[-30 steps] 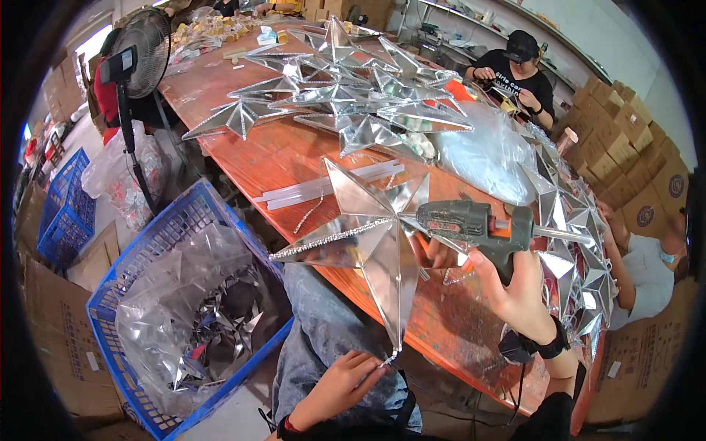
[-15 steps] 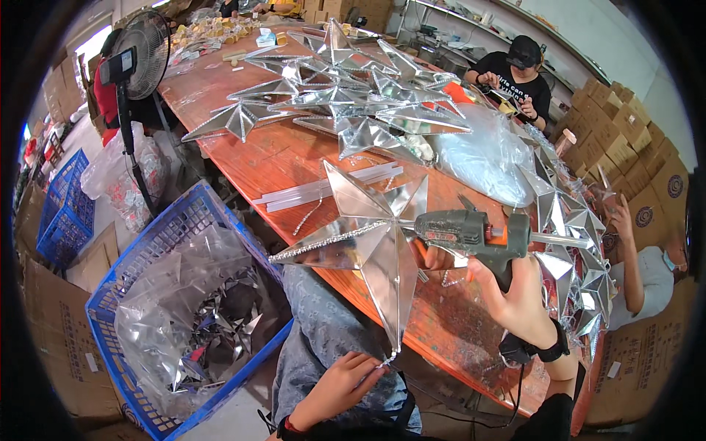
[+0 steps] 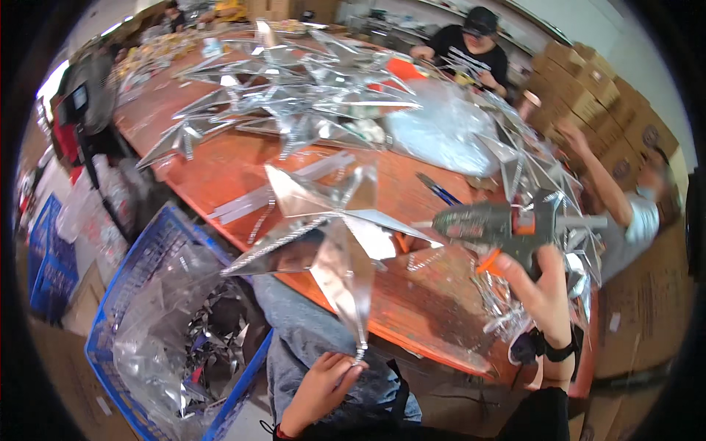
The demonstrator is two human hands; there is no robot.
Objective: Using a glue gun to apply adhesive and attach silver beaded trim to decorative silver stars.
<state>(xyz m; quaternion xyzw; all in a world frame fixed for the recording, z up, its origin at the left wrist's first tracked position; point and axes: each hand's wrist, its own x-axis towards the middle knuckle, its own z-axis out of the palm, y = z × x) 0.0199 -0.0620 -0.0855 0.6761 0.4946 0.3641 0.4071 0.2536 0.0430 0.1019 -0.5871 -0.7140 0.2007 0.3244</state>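
Note:
A large silver star ornament (image 3: pixel 342 275) leans at the table's near edge, its lower point hanging over my lap. Rhinestone-like bead trim runs along its left arm. My left hand (image 3: pixel 320 389) pinches the lower tip, where a bit of bead trim shows. My right hand (image 3: pixel 540 294) is wrapped round the grip of a dark green hot glue gun (image 3: pixel 478 224) with an orange trigger. Its nozzle points left, above the star's right arm and apart from it. A clear glue stick (image 3: pixel 581 221) juts from the gun's back.
More silver stars (image 3: pixel 283 103) are heaped on the red table (image 3: pixel 191 173), beside clear strips (image 3: pixel 283 187), blue-handled pliers (image 3: pixel 440 189) and a plastic bag (image 3: pixel 441 128). A blue crate (image 3: pixel 110 309) stands at left, near a fan (image 3: pixel 81 110). Two people sit across and at right.
The glue gun has moved right and away from the star, uncovering the star's right arm. The left hand still pinches the lower tip. My view has shifted; the person at right has raised an arm.

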